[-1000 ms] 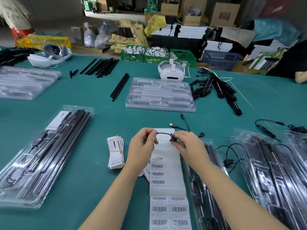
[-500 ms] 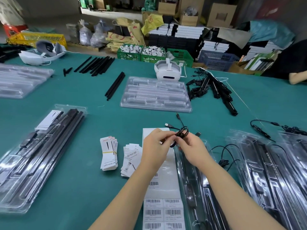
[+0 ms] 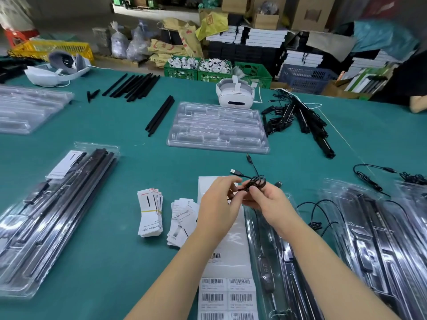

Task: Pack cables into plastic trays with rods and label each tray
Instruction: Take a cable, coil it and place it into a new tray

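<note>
Both my hands hold a thin black cable coiled into small loops above the green table. My left hand pinches it from the left, my right hand grips it from the right. Its plug ends stick out beyond the coil. Under my right forearm lies an open plastic tray with black rods and a cable. A strip of barcode labels runs beneath my left arm. A packed tray with rods lies at the left.
Empty clear trays sit mid-table, more at far left. Loose black rods, a cable pile, two white headsets, leaflet stacks and further packed trays at the right surround the hands. A person's arm shows far right.
My hands have come together and the stretched cable is now wound into a small coil between them. The view has shifted slightly to the right.
</note>
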{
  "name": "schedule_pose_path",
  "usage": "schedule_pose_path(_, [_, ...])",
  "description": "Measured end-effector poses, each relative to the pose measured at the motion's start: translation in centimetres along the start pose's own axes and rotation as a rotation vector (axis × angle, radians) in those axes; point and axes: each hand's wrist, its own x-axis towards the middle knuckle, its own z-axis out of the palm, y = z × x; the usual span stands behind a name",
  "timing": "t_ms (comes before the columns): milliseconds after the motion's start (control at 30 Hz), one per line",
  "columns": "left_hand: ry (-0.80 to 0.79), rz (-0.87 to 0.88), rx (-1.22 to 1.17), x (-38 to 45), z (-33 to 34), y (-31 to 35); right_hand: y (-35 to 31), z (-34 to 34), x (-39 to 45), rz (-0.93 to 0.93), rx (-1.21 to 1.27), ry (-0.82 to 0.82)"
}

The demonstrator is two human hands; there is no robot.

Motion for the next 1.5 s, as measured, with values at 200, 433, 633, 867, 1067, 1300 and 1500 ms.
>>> schedule_pose_path(200, [-0.208,-0.21,0.122,0.9,-2.0,-1.1,-0.2,-0.7,-0.2,-0.002,0.173,0.126])
schedule_pose_path(433, [-0.346,-0.08,0.259,0.4,-1.8,-0.5,0.3,-0.6,0.1,-0.008,0.157,0.156])
schedule_pose_path(633, [-0.246,-0.261,-0.611,1.2,-3.5,-0.3,0.6,-0.2,0.4,-0.011,0.059,0.185])
schedule_pose_path(867, [0.02,-0.202,-0.192,0.9,-1.8,-0.1,0.1,0.8,-0.3,-0.091,-0.379,0.19])
schedule_pose_path(1067, [-0.125,-0.095,0.151,0.5,-1.0,0.0,-0.4,1.5,-0.9,-0.144,-0.525,0.18])
schedule_pose_path(1300, [-0.313,-0.043,0.104,0.3,-0.6,0.5,-0.9,1.5,-1.1,-0.148,-0.545,0.222])
schedule_pose_path(1500, [-0.286,-0.065,0.068,0.1,0.0,0.6,-0.7,1.5,-1.8,-0.119,-0.676,0.211])
